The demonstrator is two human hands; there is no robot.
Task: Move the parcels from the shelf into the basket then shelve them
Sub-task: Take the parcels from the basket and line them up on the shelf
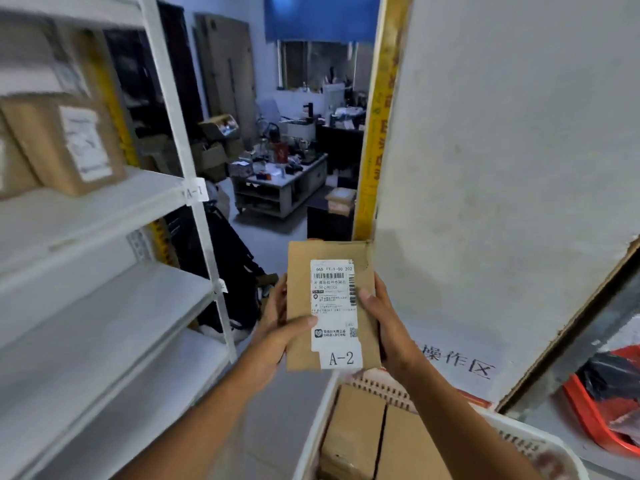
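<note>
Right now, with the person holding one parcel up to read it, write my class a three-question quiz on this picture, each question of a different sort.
1. True or false: both hands hold the parcel.
2. Which code is printed at the bottom of its label? A) A-1 B) A-2 C) B-2
3. Fill in: below the parcel, more brown boxes lie in a white ____.

Key
1. True: the left hand grips the left edge, the right hand the right edge.
2. B; the tag on the shelf post beside it reads A-1.
3. basket
</note>
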